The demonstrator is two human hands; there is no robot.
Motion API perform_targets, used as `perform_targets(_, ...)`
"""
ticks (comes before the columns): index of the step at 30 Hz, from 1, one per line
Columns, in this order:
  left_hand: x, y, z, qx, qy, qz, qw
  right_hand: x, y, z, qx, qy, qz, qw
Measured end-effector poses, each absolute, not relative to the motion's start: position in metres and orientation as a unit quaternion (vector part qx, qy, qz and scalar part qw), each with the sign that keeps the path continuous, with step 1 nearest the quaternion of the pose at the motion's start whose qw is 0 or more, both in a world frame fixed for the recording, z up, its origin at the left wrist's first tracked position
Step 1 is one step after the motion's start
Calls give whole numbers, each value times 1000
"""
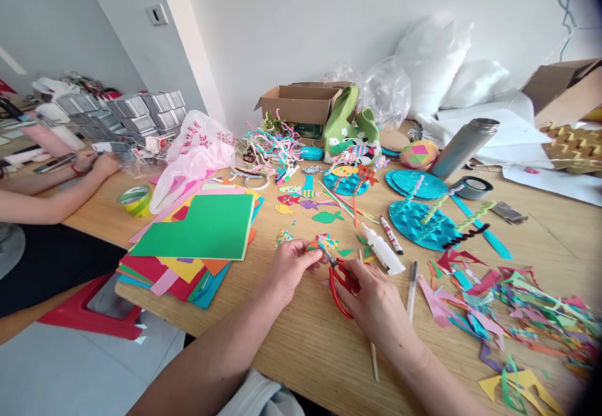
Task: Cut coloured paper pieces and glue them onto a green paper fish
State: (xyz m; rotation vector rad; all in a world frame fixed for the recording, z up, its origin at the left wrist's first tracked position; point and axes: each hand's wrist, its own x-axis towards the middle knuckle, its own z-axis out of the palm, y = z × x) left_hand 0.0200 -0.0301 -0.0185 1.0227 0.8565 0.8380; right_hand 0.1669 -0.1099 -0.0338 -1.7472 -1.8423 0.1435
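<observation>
My right hand [374, 293] grips red-handled scissors [335, 281], their blades pointing left toward my other hand. Pinched in the fingers of my left hand [291, 268] is a small piece of coloured paper [312, 247], touching the blade tips. Its shape is mostly hidden by my fingers. Just beyond lie small piles of paper bits [328, 240]. Farther back are cut-out paper fish, among them a green fish [328, 216] and a yellow fish [284, 209]. A white glue bottle [383, 250] and a marker [391, 235] rest beyond my right hand.
Stacked coloured paper [192, 231] and yellow tape [135, 201] lie left. Paper scraps [508, 303] spread at right, near blue discs [421, 224] and a steel flask [465, 149]. Behind stand a green felt bag [352, 130] and cardboard box [298, 102]. Another person's hands [101, 164] rest far left.
</observation>
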Motion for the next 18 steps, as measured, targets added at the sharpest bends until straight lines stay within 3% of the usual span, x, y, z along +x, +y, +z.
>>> perform_targets(18, 20, -29, -18, 464, 400, 378, 695, 166, -110, -32, -645, -696, 77, 306)
